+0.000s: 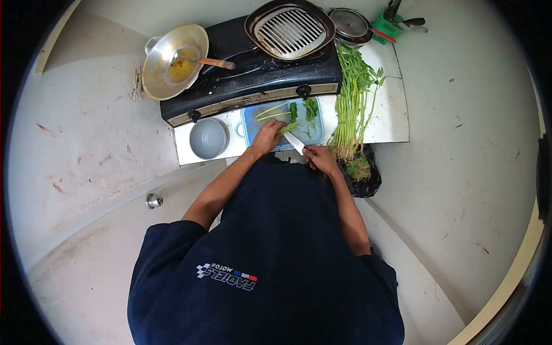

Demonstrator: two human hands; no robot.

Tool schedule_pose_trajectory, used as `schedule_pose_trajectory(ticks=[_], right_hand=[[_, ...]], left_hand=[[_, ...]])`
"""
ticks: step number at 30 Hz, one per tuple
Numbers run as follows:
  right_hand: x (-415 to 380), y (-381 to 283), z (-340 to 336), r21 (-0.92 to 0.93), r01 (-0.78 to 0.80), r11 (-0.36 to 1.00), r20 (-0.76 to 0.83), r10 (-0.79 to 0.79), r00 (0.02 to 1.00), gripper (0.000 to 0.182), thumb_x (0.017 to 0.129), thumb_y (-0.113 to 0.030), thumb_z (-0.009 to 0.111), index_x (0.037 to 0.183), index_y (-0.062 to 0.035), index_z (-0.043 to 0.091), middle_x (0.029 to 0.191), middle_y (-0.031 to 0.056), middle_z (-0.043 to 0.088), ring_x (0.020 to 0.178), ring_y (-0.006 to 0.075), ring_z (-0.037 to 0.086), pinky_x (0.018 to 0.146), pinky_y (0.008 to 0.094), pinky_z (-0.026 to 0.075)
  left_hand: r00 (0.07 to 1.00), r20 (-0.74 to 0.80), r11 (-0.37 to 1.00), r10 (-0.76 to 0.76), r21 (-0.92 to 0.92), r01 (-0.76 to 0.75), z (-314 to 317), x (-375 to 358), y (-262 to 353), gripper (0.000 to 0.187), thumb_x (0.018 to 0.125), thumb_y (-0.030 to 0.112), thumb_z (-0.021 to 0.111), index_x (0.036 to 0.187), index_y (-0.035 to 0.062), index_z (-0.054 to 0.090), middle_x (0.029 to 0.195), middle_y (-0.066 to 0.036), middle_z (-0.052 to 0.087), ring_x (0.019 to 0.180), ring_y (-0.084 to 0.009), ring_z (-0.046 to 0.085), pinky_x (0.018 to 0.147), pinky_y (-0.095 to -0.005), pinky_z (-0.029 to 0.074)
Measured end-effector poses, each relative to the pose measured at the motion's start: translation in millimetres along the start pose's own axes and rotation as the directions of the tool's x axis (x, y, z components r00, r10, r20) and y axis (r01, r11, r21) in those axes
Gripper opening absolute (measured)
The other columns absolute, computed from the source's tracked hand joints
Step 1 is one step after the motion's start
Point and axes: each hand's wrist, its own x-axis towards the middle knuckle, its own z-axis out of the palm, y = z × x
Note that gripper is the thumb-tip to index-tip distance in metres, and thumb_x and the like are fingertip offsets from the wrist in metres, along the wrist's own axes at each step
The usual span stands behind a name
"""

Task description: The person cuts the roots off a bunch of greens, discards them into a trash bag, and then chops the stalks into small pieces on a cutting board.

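A blue cutting board (317, 133) lies in front of the stove. Over its near side, my left hand (266, 137) is closed around a small bunch of leafy green stems (289, 127). My right hand (322, 158) grips a knife (295, 142), its pale blade angled up and left so that its tip end meets the held greens. Cut pale stems (271, 110) rest at the far left of the board, and loose green leaves (311, 108) at the far right.
Left of the board stands a grey bowl (208, 139). A wok (154, 73) with a wooden-handled turner and a grill pan (291, 33) sit on the black stove (264, 83). Rooted greens (352, 109) lie to the right, above a black plastic bag (371, 185). A green basket (382, 29) holds utensils.
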Motion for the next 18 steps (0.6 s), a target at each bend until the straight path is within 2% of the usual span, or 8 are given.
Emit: schedule_pose_trajectory(ticks=[4,6,9,12,15,18], right_hand=[[-18,-2,-1,0.062,0.039,0.997,-0.069,-0.034,0.997,0.034,0.104,-0.031,0.063,0.111,0.0012,0.072,0.071,0.0023,0.062,0.056,0.0097,0.056,0.05,0.0279,0.044],[-31,-4,-4,0.092,0.019,0.996,-0.131,-0.007,0.991,0.035,0.104,-0.031,0.063,0.111,0.0022,0.072,0.072,0.0025,0.062,0.056,0.01,0.056,0.051,0.0274,0.044],[-45,-2,-9,0.144,-0.018,0.989,-0.202,0.047,0.978,0.033,0.104,-0.03,0.063,0.107,0.0023,0.07,0.072,0.0019,0.062,0.056,0.0097,0.057,0.051,0.0263,0.045],[-55,5,-14,0.193,-0.043,0.98,-0.244,0.091,0.965,0.033,0.104,-0.03,0.063,0.104,0.0022,0.069,0.072,0.0017,0.062,0.056,0.0097,0.057,0.052,0.0257,0.046],[-60,12,-15,0.216,-0.07,0.974,-0.276,0.129,0.952,0.035,0.104,-0.032,0.063,0.105,0.0025,0.069,0.073,0.0017,0.063,0.056,0.0097,0.057,0.052,0.0256,0.046],[-63,14,-17,0.181,-0.088,0.979,-0.301,0.14,0.943,0.038,0.104,-0.033,0.062,0.109,0.0034,0.069,0.073,0.0017,0.063,0.057,0.0096,0.057,0.052,0.0254,0.046]], left_hand=[[0.998,0.039,0.998,0.056,-0.009,-0.055,4,13,7,0.036,0.088,0.0,0.066,0.123,0.0034,0.064,0.113,-0.019,0.061,0.107,-0.0414,0.062,0.094,-0.0462,0.052],[0.991,0.067,0.992,0.116,0.03,-0.119,7,22,13,0.035,0.088,0.0,0.067,0.123,0.0041,0.065,0.113,-0.019,0.061,0.108,-0.0412,0.062,0.094,-0.0461,0.053],[0.97,0.192,0.988,0.146,0.018,-0.153,15,42,24,0.037,0.088,0.0,0.067,0.124,0.0054,0.064,0.113,-0.019,0.06,0.108,-0.0413,0.062,0.094,-0.0467,0.053],[0.943,0.246,0.973,0.227,-0.008,-0.232,35,59,22,0.037,0.088,0.0,0.065,0.124,0.0057,0.063,0.113,-0.019,0.06,0.109,-0.0412,0.062,0.094,-0.0473,0.053],[0.923,0.347,0.982,0.168,0.025,-0.189,49,67,27,0.037,0.088,-0.001,0.063,0.124,0.0058,0.061,0.114,-0.019,0.058,0.108,-0.0416,0.062,0.094,-0.0482,0.053],[0.922,0.355,0.983,0.156,0.032,-0.179,56,69,31,0.037,0.087,-0.002,0.061,0.124,0.0051,0.061,0.114,-0.019,0.057,0.109,-0.0423,0.061,0.094,-0.0491,0.053]])
